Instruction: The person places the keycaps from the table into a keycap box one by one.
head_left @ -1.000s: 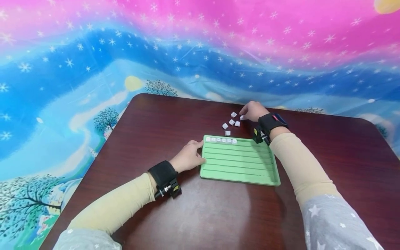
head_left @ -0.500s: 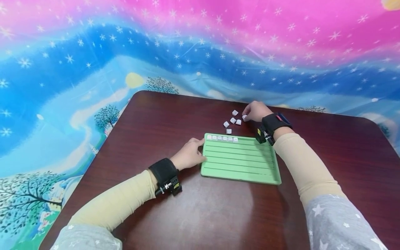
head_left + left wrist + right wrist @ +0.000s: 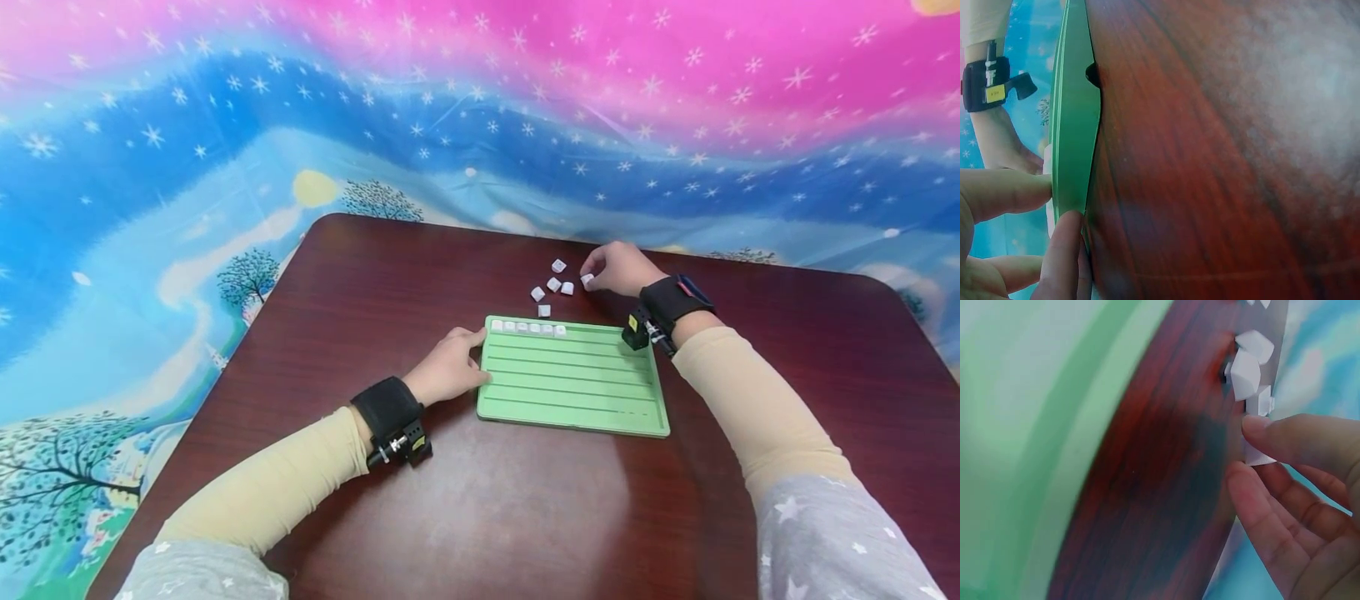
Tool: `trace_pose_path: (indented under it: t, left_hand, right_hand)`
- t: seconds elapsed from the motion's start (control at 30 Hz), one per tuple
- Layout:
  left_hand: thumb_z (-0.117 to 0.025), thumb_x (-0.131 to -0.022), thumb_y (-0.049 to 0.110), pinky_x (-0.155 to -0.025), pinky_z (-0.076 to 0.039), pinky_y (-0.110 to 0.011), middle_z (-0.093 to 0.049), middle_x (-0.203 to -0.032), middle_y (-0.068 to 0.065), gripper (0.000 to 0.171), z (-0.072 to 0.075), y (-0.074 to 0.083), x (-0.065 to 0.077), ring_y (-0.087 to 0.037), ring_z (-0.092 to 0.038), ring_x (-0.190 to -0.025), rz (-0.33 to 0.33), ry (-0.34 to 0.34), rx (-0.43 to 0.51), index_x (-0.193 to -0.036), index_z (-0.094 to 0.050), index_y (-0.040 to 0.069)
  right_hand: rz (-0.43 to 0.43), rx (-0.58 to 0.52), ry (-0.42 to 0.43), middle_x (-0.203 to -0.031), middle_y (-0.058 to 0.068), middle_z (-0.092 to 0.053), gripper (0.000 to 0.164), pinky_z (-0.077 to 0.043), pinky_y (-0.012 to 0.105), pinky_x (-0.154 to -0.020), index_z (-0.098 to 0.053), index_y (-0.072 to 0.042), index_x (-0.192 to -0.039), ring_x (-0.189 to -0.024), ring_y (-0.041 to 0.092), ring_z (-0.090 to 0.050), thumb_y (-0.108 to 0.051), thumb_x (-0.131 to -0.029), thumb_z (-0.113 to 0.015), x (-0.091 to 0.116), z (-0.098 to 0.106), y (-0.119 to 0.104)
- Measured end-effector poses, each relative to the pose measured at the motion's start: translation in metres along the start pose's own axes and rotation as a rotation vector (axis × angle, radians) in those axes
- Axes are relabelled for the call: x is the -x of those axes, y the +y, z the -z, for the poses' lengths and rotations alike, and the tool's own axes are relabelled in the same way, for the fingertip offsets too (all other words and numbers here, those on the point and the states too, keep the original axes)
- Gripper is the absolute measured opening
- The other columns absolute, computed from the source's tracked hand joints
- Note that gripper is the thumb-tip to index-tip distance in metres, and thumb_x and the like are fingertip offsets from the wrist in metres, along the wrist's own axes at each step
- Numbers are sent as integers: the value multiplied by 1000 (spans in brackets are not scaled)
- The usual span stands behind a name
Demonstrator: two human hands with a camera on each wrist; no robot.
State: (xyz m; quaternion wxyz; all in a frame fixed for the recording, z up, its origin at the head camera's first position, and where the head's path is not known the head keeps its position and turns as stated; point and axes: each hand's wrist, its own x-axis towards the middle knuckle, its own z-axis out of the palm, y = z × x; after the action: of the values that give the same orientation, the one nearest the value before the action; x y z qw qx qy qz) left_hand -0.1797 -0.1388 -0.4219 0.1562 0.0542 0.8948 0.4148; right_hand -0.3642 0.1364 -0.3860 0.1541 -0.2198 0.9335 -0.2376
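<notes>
- Presently, I see the right hand [image 3: 626,268] pinching one small white block [image 3: 1259,456] between thumb and fingertip; I cannot tell whether that block touches the table [image 3: 480,517].
- I find it beyond the green tray [image 3: 573,387], near the table's far edge.
- I count five loose blocks [image 3: 553,284] just left of that hand, scattered on the table between tray and far edge.
- On my left side, the left hand [image 3: 448,367] has thumb and forefinger set wide apart, both touching the tray's left edge.
- I see a row of six blocks [image 3: 535,328] in the tray's farthest groove, starting at the left corner.
- Behind, I have a snowflake-patterned cloth [image 3: 480,100].
</notes>
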Motion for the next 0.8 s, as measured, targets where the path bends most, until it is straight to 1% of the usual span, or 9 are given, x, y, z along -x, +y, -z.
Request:
trace_pose_path:
  t: [0.1,0.2,0.33,0.47,0.6,0.8]
  left_hand:
    - [-75,-92,3,-67,-50,-24,-41,-144,-23,81,0,0,-1,-13,-59,-77,7,1,-4,-158,-29,-2]
    - [-76,-92,4,-67,-50,-24,-41,-145,-23,82,-1,1,-2,-13,-59,-77,11,2,-5,-159,-29,-1]
    - [-76,-91,4,-68,-50,-23,-41,-147,-23,82,-1,0,-4,-13,-59,-77,10,10,-9,-158,-30,-2]
    - [-77,-90,4,-70,-51,-23,-41,-148,-23,82,-2,-1,-4,-12,-60,-77,12,16,-15,-158,-31,-2]
    - [-77,-90,3,-71,-51,-23,-40,-149,-24,82,-2,-2,-3,-12,-60,-77,12,18,-16,-158,-31,-2]
    - [-77,-91,3,-71,-50,-23,-42,-145,-22,82,-1,0,-2,-12,-60,-77,16,11,-13,-158,-30,-2]
  right_hand:
    - [15,-6,16,-117,22,-66,20,-48,49,-84,-72,1,-114,-99,36,-61,-9,-96,-70,7,0,0]
    - [32,-17,48,-120,22,-66,25,-48,50,-87,-71,2,-120,-103,37,-61,-9,-97,-69,16,0,-1]
    - [59,-48,85,-121,21,-63,25,-48,50,-86,-71,1,-121,-99,35,-61,-8,-98,-68,33,-1,-4]
    - [94,-71,112,-124,18,-60,23,-49,47,-82,-73,-1,-119,-94,30,-62,-5,-97,-69,50,-5,-6]
    - [123,-77,103,-125,17,-59,22,-48,44,-78,-73,-2,-118,-92,28,-62,-4,-97,-69,63,-10,-7]
    - [130,-104,59,-120,16,-63,23,-51,41,-81,-75,-1,-117,-93,27,-65,-3,-95,-72,72,-19,-9]
